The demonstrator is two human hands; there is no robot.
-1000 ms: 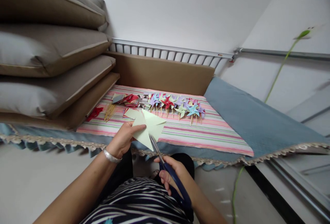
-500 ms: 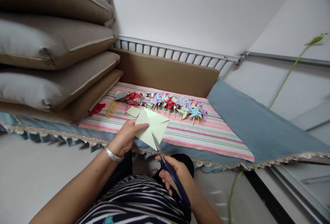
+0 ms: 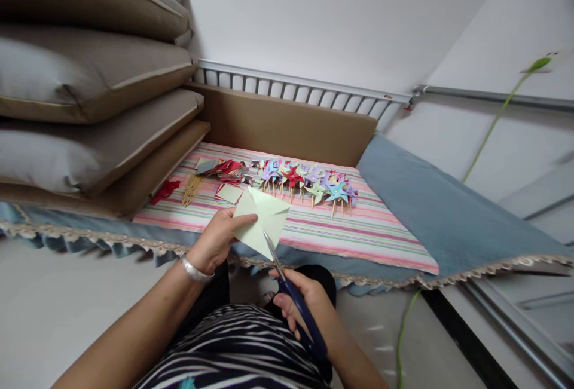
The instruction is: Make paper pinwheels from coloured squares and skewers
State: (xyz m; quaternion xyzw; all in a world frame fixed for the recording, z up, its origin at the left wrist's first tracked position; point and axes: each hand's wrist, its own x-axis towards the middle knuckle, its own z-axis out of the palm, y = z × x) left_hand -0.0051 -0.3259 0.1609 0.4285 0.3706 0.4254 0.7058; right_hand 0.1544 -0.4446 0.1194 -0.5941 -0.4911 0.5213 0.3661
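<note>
My left hand (image 3: pixel 216 241) pinches a pale green paper square (image 3: pixel 264 220) by its left corner and holds it up above the bed's edge. My right hand (image 3: pixel 301 303) grips blue-handled scissors (image 3: pixel 293 293), and the blades enter the paper at its lower corner. A silver bracelet (image 3: pixel 194 270) sits on my left wrist.
A pink striped cloth (image 3: pixel 359 233) on a blue blanket (image 3: pixel 430 210) carries a row of several paper pinwheels (image 3: pixel 309 180), wooden sticks (image 3: pixel 191 189) and red paper scraps (image 3: pixel 165 190). Brown cushions (image 3: pixel 89 78) are stacked at the left. A cardboard panel (image 3: pixel 287 126) stands behind.
The scissors stay at the paper's lower corner, the blades a little deeper in. The view has shifted slightly; both hands keep their hold.
</note>
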